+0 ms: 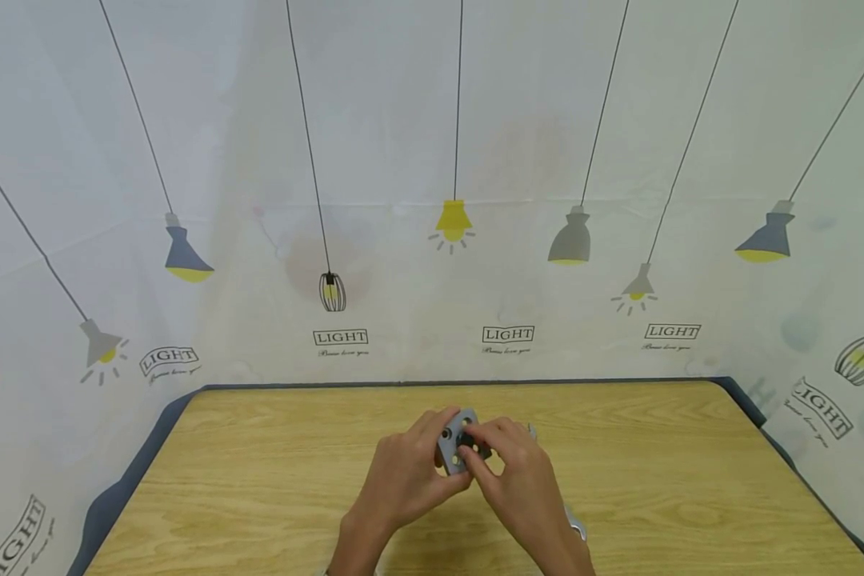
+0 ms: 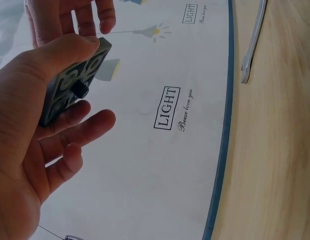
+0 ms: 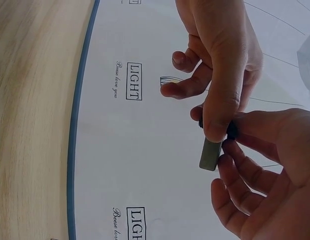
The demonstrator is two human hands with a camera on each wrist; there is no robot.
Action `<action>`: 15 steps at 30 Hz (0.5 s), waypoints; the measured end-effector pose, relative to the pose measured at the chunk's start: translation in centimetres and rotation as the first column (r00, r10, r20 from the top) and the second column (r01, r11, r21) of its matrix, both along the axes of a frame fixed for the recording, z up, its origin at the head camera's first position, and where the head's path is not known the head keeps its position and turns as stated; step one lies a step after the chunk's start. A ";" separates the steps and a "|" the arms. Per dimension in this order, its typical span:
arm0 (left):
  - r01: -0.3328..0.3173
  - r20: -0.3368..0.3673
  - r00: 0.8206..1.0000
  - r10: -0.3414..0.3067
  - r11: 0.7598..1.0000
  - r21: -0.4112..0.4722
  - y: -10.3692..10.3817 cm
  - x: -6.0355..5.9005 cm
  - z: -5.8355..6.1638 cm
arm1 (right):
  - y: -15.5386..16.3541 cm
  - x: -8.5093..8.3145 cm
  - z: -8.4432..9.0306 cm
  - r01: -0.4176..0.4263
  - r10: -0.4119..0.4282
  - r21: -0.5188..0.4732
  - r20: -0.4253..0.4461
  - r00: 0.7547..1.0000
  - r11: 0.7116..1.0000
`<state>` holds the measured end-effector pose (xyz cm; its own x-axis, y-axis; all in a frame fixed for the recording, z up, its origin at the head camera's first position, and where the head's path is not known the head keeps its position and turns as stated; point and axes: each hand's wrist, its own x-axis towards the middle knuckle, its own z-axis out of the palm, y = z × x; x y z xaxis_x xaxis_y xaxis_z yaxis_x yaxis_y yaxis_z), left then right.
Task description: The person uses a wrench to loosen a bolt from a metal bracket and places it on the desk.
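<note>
Your left hand (image 1: 403, 476) held the one grey plate (image 1: 455, 448) above the table (image 1: 259, 480), thumb curled over its top edge and the fingers (image 2: 75, 132) spread loosely behind it. From the head view your knuckles covered much of the plate, so only a few of its round holes showed. The left wrist view gave you its cut-out face and a small black screw (image 2: 81, 90) standing out of it; the right wrist view showed the plate only edge-on, as a thin grey strip.

Your right hand (image 1: 522, 480) met the plate from the other side, fingertips pinching a black piece (image 3: 231, 131) against its face. I could not tell what that piece was; your thumb hid most of it.

One metal wrench (image 2: 253, 40) lay on the table beyond your fingers, touching neither hand. The head view showed only its ends, poking out past your right hand.
</note>
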<state>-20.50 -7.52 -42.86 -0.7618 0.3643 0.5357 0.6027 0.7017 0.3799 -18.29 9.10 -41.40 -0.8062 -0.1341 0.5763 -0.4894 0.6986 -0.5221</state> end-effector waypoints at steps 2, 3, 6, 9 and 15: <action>0.000 -0.003 1.000 0.000 1.000 0.000 0.0 0.0 0.0 | 0.0 0.1 0.0 -0.003 0.003 0.002 -0.003 1.000 1.000; 0.000 -0.004 1.000 0.000 1.000 0.001 0.0 0.0 -0.1 | 0.0 0.1 0.0 -0.005 0.005 0.003 -0.005 1.000 1.000; -0.002 -0.005 1.000 0.002 1.000 -0.002 0.0 0.0 -0.1 | 0.0 0.1 0.0 -0.011 0.011 0.002 -0.011 1.000 1.000; -0.005 -0.003 1.000 0.005 1.000 -0.005 0.0 0.0 -0.1 | 0.0 0.1 0.0 -0.014 0.014 0.003 -0.011 1.000 1.000; -0.001 -0.003 1.000 0.001 1.000 -0.005 -0.1 -0.1 -0.1 | 0.0 0.1 0.0 -0.029 0.029 -0.011 -0.020 0.999 1.000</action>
